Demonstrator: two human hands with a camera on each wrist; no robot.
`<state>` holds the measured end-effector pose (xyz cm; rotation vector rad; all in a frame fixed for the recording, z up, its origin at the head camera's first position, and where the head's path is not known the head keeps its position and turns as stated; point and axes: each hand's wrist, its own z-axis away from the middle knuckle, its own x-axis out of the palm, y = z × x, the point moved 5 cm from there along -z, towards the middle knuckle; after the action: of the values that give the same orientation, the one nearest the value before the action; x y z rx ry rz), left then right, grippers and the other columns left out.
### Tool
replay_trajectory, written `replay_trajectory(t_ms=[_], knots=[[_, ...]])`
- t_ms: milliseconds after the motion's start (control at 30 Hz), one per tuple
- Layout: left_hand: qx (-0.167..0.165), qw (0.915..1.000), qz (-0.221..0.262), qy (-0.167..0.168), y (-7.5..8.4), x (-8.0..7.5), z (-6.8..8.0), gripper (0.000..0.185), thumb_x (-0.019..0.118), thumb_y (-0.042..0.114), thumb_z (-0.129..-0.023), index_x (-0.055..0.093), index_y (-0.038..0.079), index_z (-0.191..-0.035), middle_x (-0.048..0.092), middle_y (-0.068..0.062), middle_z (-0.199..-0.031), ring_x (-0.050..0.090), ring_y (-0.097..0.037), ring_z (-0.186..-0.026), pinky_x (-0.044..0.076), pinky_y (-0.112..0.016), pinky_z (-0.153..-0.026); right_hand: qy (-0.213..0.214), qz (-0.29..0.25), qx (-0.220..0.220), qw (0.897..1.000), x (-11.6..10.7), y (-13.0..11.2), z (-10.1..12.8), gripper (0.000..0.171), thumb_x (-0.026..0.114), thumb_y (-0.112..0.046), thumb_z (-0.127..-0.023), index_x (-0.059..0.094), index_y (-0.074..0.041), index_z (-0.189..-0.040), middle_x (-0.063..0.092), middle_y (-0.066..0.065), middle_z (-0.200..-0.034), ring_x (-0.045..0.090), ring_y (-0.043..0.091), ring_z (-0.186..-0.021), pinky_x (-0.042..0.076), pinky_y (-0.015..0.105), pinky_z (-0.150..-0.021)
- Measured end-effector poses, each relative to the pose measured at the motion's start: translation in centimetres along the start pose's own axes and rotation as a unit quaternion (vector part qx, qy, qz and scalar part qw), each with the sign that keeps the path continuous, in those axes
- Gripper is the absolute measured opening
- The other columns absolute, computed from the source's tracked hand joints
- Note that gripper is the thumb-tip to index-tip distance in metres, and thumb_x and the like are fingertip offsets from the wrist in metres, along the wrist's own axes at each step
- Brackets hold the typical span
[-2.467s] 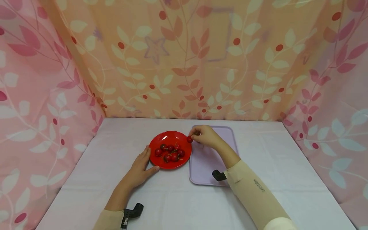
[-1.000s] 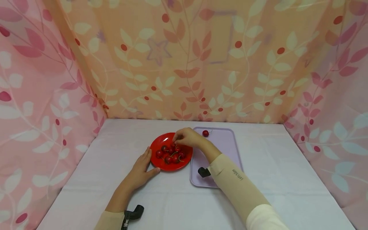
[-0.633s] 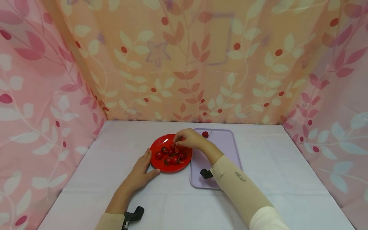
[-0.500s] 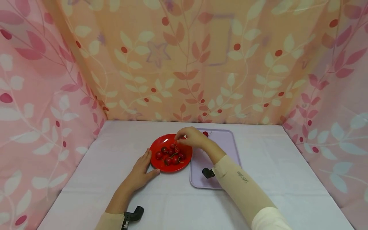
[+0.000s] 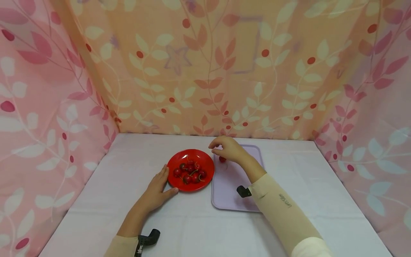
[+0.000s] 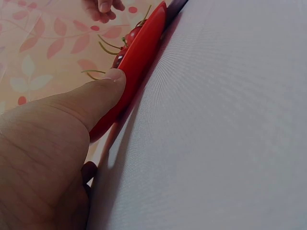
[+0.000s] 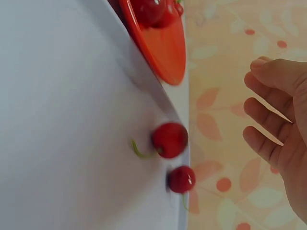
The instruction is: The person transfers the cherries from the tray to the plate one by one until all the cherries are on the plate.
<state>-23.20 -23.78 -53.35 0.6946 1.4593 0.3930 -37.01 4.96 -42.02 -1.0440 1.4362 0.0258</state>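
Note:
My left hand [image 5: 156, 192] lies at the left rim of a red plate [image 5: 174, 159], thumb and straight fingers touching its edge. In the left wrist view the thumb [image 6: 103, 93] presses on the rim. Several red cherries [image 5: 196, 177] with green stems sit in the plate. Above the lilac tray [image 5: 231, 194], right of the plate, hovers my right hand [image 5: 230, 150], fingers loosely bent and holding nothing. One cherry [image 5: 222, 159] shows beneath it. The right wrist view has two cherries on the tray, a larger-looking cherry [image 7: 170, 140] and another cherry [image 7: 182, 179].
A white cloth [image 5: 189, 228] covers the table under plate and tray. A patterned orange curtain [image 5: 154, 85] stands along the back, with pink patterned curtains [image 5: 41, 117] at the sides. Each wrist carries a small black camera mount [image 5: 150, 237].
From over the plate my right hand has moved right, above the tray, and its fingers are parted. About 2.5 s ago it pinched a cherry. The left hand stays at the plate.

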Motion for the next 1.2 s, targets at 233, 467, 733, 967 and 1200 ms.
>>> replay_trajectory(t_ms=[233, 467, 733, 967, 1200], knots=[[-0.005, 0.9999, 0.007, -0.006, -0.1, -0.1, -0.1, 0.103, 0.071, 0.055, -0.091, 0.015, 0.010, -0.165, 0.007, -0.005, -0.173, 0.013, -0.039, -0.157, 0.022, -0.064, -0.121, 0.019, 0.016, 0.026, 0.999, -2.5, 2.0, 0.6, 0.018, 0.074, -0.014, -0.094, 0.076, -0.017, -0.112, 0.072, 0.003, -0.116, 0.063, 0.027, -0.116, 0.051, 0.046, -0.104], [-0.005, 1.0000, 0.006, -0.005, 0.0, -0.1, -0.1, 0.103, 0.071, 0.054, -0.091, 0.015, 0.009, -0.164, 0.008, -0.007, -0.173, 0.013, -0.039, -0.158, 0.021, -0.063, -0.122, 0.038, 0.015, 0.036, 0.999, -3.8, 4.8, 0.8, 0.019, 0.073, -0.010, -0.094, 0.075, -0.015, -0.112, 0.069, 0.004, -0.118, 0.060, 0.030, -0.113, 0.050, 0.049, -0.103], [-0.006, 1.0000, 0.007, -0.002, 0.1, 0.2, 0.1, 0.103, 0.072, 0.054, -0.091, 0.015, 0.010, -0.164, 0.009, -0.006, -0.173, 0.013, -0.038, -0.158, 0.021, -0.062, -0.122, 0.041, 0.000, 0.062, 0.997, -3.9, 8.1, 1.4, 0.023, 0.070, -0.005, -0.093, 0.074, -0.008, -0.116, 0.072, 0.009, -0.118, 0.061, 0.038, -0.114, 0.051, 0.050, -0.101], [-0.010, 0.9999, 0.009, -0.001, 0.2, 0.1, 0.2, 0.103, 0.072, 0.054, -0.090, 0.016, 0.011, -0.165, 0.008, -0.004, -0.173, 0.013, -0.038, -0.158, 0.021, -0.063, -0.122, 0.039, -0.005, 0.090, 0.995, -3.4, 10.1, 2.2, 0.028, 0.068, -0.001, -0.091, 0.073, -0.001, -0.118, 0.072, 0.020, -0.118, 0.062, 0.042, -0.110, 0.050, 0.053, -0.099], [-0.013, 0.9998, 0.012, -0.006, 0.2, 0.1, 0.2, 0.103, 0.071, 0.056, -0.090, 0.015, 0.012, -0.165, 0.007, -0.003, -0.174, 0.012, -0.038, -0.158, 0.021, -0.063, -0.122, 0.043, 0.008, 0.113, 0.993, -2.4, 11.5, 3.2, 0.029, 0.067, -0.002, -0.091, 0.071, -0.002, -0.120, 0.068, 0.017, -0.125, 0.063, 0.038, -0.112, 0.049, 0.050, -0.103]])
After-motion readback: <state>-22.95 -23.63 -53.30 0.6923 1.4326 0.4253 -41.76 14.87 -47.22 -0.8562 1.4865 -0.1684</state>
